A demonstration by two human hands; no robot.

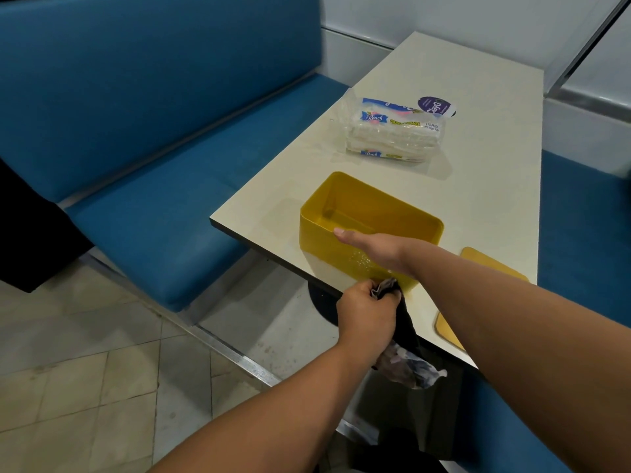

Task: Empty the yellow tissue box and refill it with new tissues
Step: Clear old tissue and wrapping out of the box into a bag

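The yellow tissue box (370, 230) sits open on the cream table (478, 158), close to the near edge. It looks empty inside, with only its shiny yellow floor showing. So the emptying part seems done, or very nearly done.

The right hand (370, 247) lies over the near wall of the box. How its fingers sit on the wall cannot be told from here. The left hand (363, 310) is just below the table edge. Its fingers are curled tight around the top of a dark trash bag (408, 353), and crumpled paper shows in the bag lower down.

The box's flat yellow lid (491, 268) lies on the table to the right, partly hidden behind the right arm. The new pack of Reach paper towels (396, 134) lies further back on the table, well apart from the box. It is in its clear wrapper.

Next comes the refill. The left hand should let go of the bag. Then a hand needs to reach for the pack, take out the stack and lay it flat in the box
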